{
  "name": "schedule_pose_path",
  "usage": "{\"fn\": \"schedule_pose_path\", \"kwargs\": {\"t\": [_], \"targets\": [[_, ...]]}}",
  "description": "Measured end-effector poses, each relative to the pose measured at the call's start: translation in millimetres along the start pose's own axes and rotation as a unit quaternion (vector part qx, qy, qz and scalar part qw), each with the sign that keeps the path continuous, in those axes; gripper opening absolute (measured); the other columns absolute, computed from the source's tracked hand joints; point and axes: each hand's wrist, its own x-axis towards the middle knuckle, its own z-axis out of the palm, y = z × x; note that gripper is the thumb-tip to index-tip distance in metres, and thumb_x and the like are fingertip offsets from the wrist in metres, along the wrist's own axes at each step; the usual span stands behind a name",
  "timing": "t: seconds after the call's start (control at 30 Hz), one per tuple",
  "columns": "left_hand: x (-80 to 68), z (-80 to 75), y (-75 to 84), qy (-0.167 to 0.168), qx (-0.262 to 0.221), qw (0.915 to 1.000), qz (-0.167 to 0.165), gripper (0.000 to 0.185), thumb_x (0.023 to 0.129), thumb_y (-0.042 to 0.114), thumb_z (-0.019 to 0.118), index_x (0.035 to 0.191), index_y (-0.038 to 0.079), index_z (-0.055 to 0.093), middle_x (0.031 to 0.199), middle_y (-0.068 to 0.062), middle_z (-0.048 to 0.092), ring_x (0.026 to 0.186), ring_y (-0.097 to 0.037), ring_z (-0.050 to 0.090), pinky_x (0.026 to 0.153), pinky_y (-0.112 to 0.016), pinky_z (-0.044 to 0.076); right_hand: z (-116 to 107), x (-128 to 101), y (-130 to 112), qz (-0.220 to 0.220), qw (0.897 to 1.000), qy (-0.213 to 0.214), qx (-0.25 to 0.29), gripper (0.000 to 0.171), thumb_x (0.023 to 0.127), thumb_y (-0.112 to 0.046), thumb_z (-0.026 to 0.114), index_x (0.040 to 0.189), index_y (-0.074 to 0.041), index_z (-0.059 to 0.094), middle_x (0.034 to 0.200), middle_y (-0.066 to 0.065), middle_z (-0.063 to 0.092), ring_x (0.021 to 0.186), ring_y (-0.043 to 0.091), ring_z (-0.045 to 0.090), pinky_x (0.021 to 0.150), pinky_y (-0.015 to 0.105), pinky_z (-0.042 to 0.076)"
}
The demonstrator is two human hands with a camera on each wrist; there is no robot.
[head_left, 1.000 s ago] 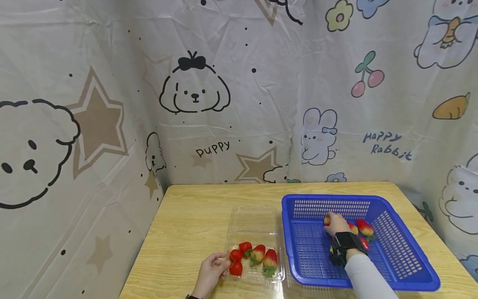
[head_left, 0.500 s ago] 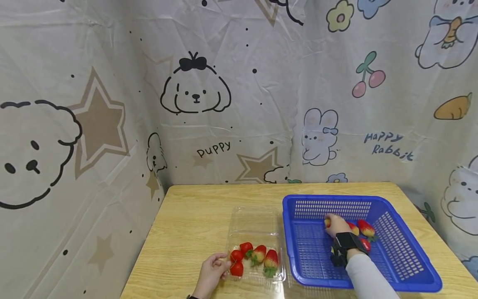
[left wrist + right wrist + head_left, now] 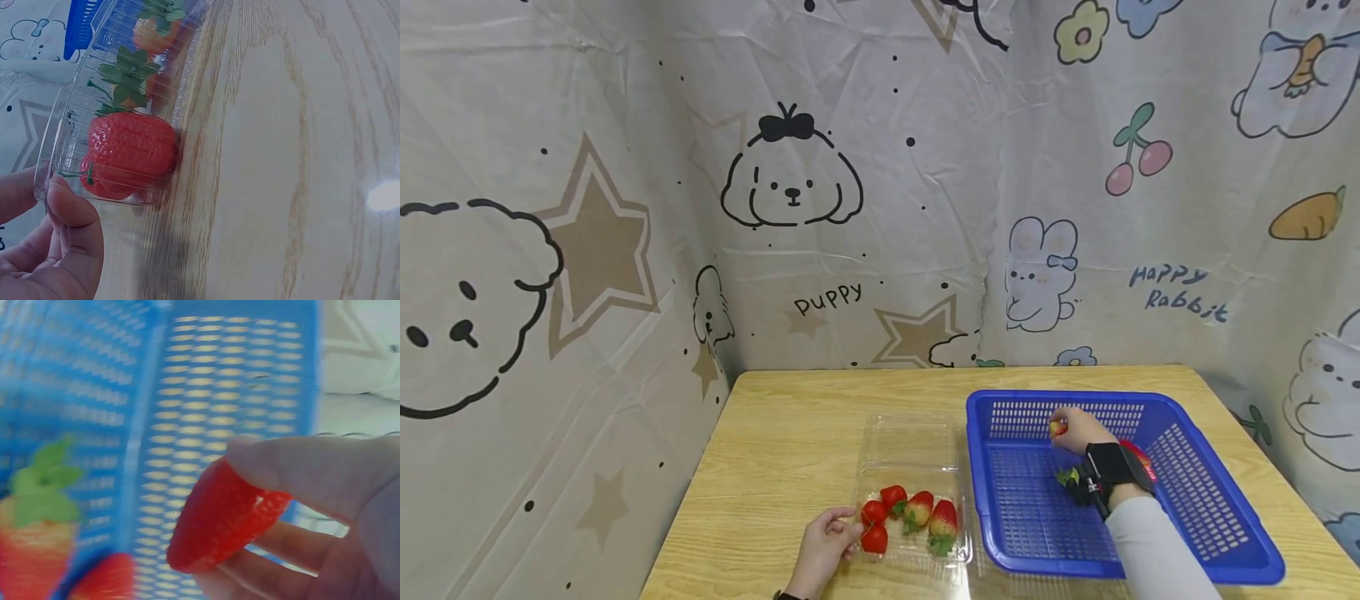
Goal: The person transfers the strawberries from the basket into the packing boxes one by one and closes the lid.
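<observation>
My right hand (image 3: 1084, 431) holds a red strawberry (image 3: 225, 515) between thumb and fingers, above the far part of the blue basket (image 3: 981, 500). Other strawberries (image 3: 37, 556) lie in the basket, partly hidden by my hand and wrist in the head view. My left hand (image 3: 822, 550) pinches the rim of a clear plastic clamshell box (image 3: 53, 137) at its left side. Inside the box are small tomatoes (image 3: 874, 539) near my left fingers, and strawberries (image 3: 943, 518) with green leaves farther right. The box's lid (image 3: 912, 442) lies folded back, away from me.
Both containers stand on a wooden table (image 3: 775, 433), the basket just right of the box. Its raised walls surround the strawberries. A patterned curtain (image 3: 865, 250) hangs behind the table and along its sides.
My right hand has lifted from the basket floor, moving slightly back and up with the strawberry, and the wrist has turned. My left hand has stayed at the box's rim.
</observation>
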Motion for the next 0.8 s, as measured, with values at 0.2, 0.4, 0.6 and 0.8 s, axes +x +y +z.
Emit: {"fn": "schedule_pose_path", "kwargs": {"t": [0.2,0.4,0.6,0.8], "targets": [[-1.1,-0.5,0.6,-0.001,-0.004,1.0000,0.007,0.036,0.083,0.004,0.064,0.111,-0.014,0.051,0.067,0.001,0.052,0.052,-0.008,0.051,0.048,-0.020,0.045,-25,-4,-34,-0.026,1.000,-0.011,0.003,0.039,0.076,-0.001,0.066,0.111,0.011,0.055,0.091,0.020,0.059,0.077,0.027,0.055,0.066,0.040,0.047],[-1.4,-0.7,1.3,-0.001,-0.005,0.9999,0.015,0.036,0.083,0.003,0.064,0.111,-0.015,0.050,0.066,0.001,0.051,0.052,-0.008,0.051,0.048,-0.021,0.046,-34,-7,-73,-0.091,0.996,0.014,0.014,0.039,0.080,-0.002,0.064,0.116,0.007,0.054,0.101,0.023,0.059,0.082,0.027,0.056,0.071,0.040,0.050],[-0.8,-1.3,2.1,-0.001,0.000,0.9999,0.012,0.036,0.083,0.004,0.063,0.111,-0.015,0.051,0.066,0.002,0.051,0.052,-0.009,0.051,0.049,-0.021,0.046,-24,-9,-110,-0.172,0.982,0.078,0.025,0.040,0.080,-0.004,0.067,0.118,0.004,0.055,0.103,0.019,0.060,0.081,0.023,0.057,0.072,0.037,0.051],[-1.5,-1.0,2.2,-0.001,-0.004,0.9999,0.009,0.035,0.083,0.003,0.063,0.111,-0.014,0.051,0.066,0.002,0.050,0.053,-0.009,0.050,0.049,-0.021,0.046,2,-14,-140,-0.234,0.964,0.121,0.032,0.043,0.079,-0.006,0.069,0.120,0.000,0.056,0.111,0.017,0.059,0.094,0.027,0.059,0.074,0.036,0.052]]}}
